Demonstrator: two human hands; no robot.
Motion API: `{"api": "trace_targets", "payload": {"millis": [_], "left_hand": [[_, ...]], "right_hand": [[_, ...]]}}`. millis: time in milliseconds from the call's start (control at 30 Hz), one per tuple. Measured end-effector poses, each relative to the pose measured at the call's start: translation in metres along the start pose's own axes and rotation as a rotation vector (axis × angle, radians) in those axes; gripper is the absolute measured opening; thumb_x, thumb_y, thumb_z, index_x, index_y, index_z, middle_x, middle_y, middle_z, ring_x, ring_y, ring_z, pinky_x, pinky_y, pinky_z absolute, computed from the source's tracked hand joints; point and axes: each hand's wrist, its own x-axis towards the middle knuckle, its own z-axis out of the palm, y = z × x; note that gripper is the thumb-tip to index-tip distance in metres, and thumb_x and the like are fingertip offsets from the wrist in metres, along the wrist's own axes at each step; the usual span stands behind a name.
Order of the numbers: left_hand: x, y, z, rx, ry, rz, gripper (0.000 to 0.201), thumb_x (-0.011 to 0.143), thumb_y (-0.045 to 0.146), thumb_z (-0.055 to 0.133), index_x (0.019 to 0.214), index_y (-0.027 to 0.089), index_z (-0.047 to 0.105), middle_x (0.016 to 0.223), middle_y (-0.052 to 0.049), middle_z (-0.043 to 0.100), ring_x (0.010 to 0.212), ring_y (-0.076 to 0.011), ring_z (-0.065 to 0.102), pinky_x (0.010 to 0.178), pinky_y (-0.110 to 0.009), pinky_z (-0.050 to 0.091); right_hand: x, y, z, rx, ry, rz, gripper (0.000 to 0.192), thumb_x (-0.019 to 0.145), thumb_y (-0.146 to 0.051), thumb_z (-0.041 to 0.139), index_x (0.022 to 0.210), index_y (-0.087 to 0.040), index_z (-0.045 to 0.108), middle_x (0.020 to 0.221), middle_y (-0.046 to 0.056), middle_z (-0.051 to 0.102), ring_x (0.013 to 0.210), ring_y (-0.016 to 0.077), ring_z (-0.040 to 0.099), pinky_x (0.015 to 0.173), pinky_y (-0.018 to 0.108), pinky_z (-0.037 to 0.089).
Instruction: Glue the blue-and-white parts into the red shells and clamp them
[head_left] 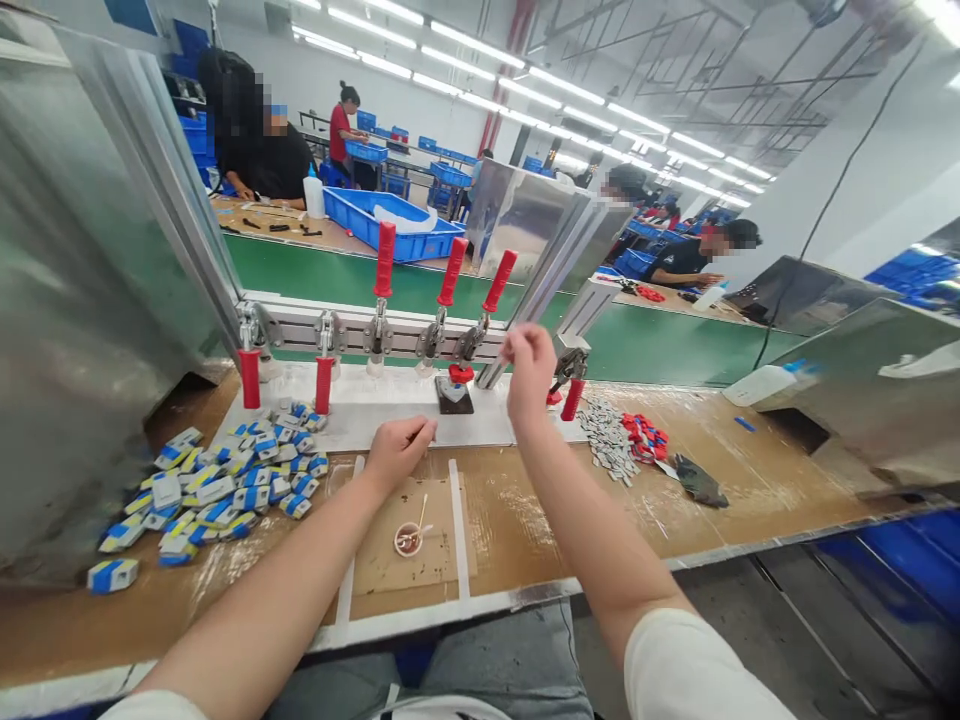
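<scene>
Right hand (pixel 529 368) raised by three upright (red-handled) clamps (pixel 452 272).

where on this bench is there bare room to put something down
Bare wood lies right of the dark scrap, toward the bench's right end, and along the near edge under the blue blocks. Crowded: the blocks at left, the clamp row, and the metal bits by the right hand.

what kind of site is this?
Most likely a small-parts assembly line in a factory: a row of red-handled toggle clamps on the bench fixture, a pile of blue-and-white parts, a green conveyor belt behind, and other workers seated among blue bins.
</scene>
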Motion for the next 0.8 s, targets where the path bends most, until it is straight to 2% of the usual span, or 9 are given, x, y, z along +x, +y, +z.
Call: {"api": "trace_targets", "payload": {"millis": [33, 67, 167, 267, 367, 467, 600, 700, 800], "left_hand": [[0.0, 0.0, 0.0, -0.007, 0.003, -0.007, 0.048, 0.103, 0.047, 0.046, 0.067, 0.02, 0.063, 0.053, 0.001, 0.058, 0.053, -0.0143, 0.052, 0.059, -0.028, 0.039], [0.001, 0.0, 0.0, -0.016, 0.004, -0.014, 0.048, 0.103, 0.047, 0.046, 0.067, 0.02, 0.063, 0.053, 0.001, 0.059, 0.052, -0.0144, 0.052, 0.059, -0.028, 0.039], [0.002, 0.0, 0.001, -0.033, -0.007, -0.021, 0.048, 0.103, 0.049, 0.046, 0.067, 0.021, 0.063, 0.052, 0.002, 0.059, 0.051, -0.0144, 0.053, 0.059, -0.028, 0.04], [0.002, -0.001, 0.002, -0.03, -0.016, -0.027, 0.049, 0.103, 0.05, 0.046, 0.068, 0.021, 0.064, 0.053, 0.002, 0.06, 0.051, -0.0143, 0.054, 0.06, -0.028, 0.04], [0.002, -0.004, 0.003, -0.033, -0.027, -0.033, 0.049, 0.104, 0.049, 0.045, 0.069, 0.021, 0.064, 0.054, 0.002, 0.061, 0.053, -0.0148, 0.056, 0.062, -0.029, 0.041], [0.003, -0.006, 0.004, -0.012, -0.051, -0.025, 0.048, 0.104, 0.049, 0.046, 0.069, 0.021, 0.063, 0.054, 0.002, 0.061, 0.055, -0.0151, 0.056, 0.062, -0.029, 0.04], [0.004, -0.005, 0.004, 0.027, -0.043, -0.024, 0.048, 0.103, 0.049, 0.048, 0.066, 0.021, 0.061, 0.054, 0.002, 0.059, 0.054, -0.0145, 0.052, 0.061, -0.029, 0.037], [0.004, -0.005, 0.003, 0.029, -0.05, -0.03, 0.048, 0.103, 0.049, 0.048, 0.065, 0.021, 0.06, 0.054, 0.002, 0.058, 0.053, -0.0141, 0.05, 0.061, -0.029, 0.036], [0.004, -0.004, 0.002, 0.032, -0.06, -0.019, 0.049, 0.102, 0.048, 0.048, 0.063, 0.021, 0.058, 0.053, 0.001, 0.058, 0.053, -0.0142, 0.051, 0.061, -0.029, 0.036]], "right_hand": [[-0.014, 0.017, -0.001, -0.064, 0.076, 0.032, 0.038, 0.092, -0.057, 0.065, 0.106, -0.022, 0.058, 0.106, 0.005, 0.068, 0.091, 0.0172, 0.062, 0.084, 0.032, 0.054], [-0.025, 0.034, 0.0, -0.123, 0.075, 0.094, 0.04, 0.087, -0.056, 0.07, 0.103, -0.022, 0.058, 0.105, 0.005, 0.068, 0.085, 0.0156, 0.06, 0.082, 0.031, 0.053], [-0.044, 0.073, 0.008, -0.187, -0.108, 0.288, 0.056, 0.074, -0.056, 0.082, 0.11, -0.022, 0.055, 0.113, 0.006, 0.071, 0.071, 0.0121, 0.054, 0.071, 0.029, 0.051], [-0.048, 0.09, 0.016, -0.134, -0.238, 0.336, 0.062, 0.072, -0.057, 0.082, 0.116, -0.022, 0.055, 0.112, 0.006, 0.075, 0.075, 0.0136, 0.06, 0.069, 0.028, 0.051], [-0.046, 0.093, 0.015, -0.147, -0.328, 0.327, 0.055, 0.072, -0.052, 0.085, 0.111, -0.02, 0.063, 0.103, 0.005, 0.077, 0.086, 0.0164, 0.067, 0.08, 0.029, 0.055], [-0.035, 0.094, 0.013, -0.134, -0.294, 0.418, 0.05, 0.067, -0.045, 0.089, 0.103, -0.019, 0.066, 0.096, 0.006, 0.077, 0.089, 0.02, 0.069, 0.082, 0.032, 0.058], [-0.023, 0.095, 0.022, -0.066, -0.203, 0.454, 0.047, 0.071, -0.042, 0.083, 0.107, -0.019, 0.063, 0.117, 0.011, 0.077, 0.111, 0.0239, 0.071, 0.09, 0.034, 0.06], [-0.037, 0.089, 0.021, 0.036, -0.157, 0.39, 0.052, 0.071, -0.042, 0.083, 0.115, -0.021, 0.064, 0.136, 0.011, 0.071, 0.132, 0.0253, 0.063, 0.106, 0.037, 0.055], [-0.067, 0.079, -0.011, 0.11, -0.108, 0.347, 0.047, 0.076, -0.048, 0.079, 0.113, -0.022, 0.068, 0.127, 0.012, 0.075, 0.117, 0.0278, 0.071, 0.098, 0.042, 0.059]]}}
